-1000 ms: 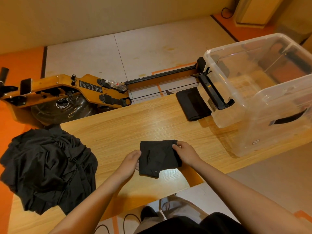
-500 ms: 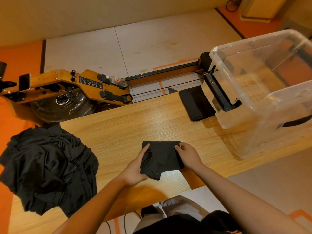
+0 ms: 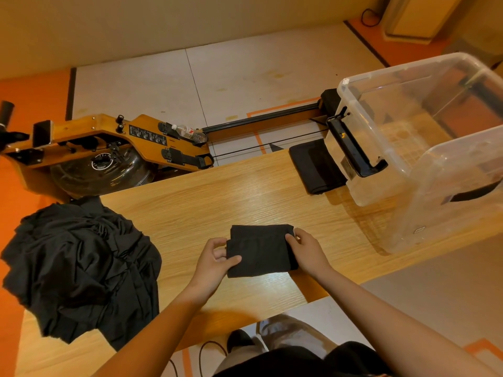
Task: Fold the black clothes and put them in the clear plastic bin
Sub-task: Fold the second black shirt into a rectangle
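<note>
A small folded black garment [image 3: 260, 250] lies on the wooden table [image 3: 245, 191] near its front edge. My left hand [image 3: 215, 261] grips its left edge, thumb on top. My right hand [image 3: 306, 250] pinches its right edge. A heap of unfolded black clothes [image 3: 81, 268] lies at the table's left end. Another folded black piece [image 3: 317, 165] rests at the table's far edge, touching the clear plastic bin [image 3: 424, 170]. The bin stands on the right end of the table, with no clothes showing inside it.
Beyond the table stands a wooden rowing machine [image 3: 109, 148] with a water bottle [image 3: 189, 131] on it and a long rail [image 3: 261, 118] running right. The bin's black handle [image 3: 353, 146] faces the folded piece. My legs and a cable [image 3: 206, 352] show below the table edge.
My left hand went from lying against the garment's left side to gripping its edge with the thumb on top. The garment now lies as a neater, squarer fold. My right hand stayed on its right edge.
</note>
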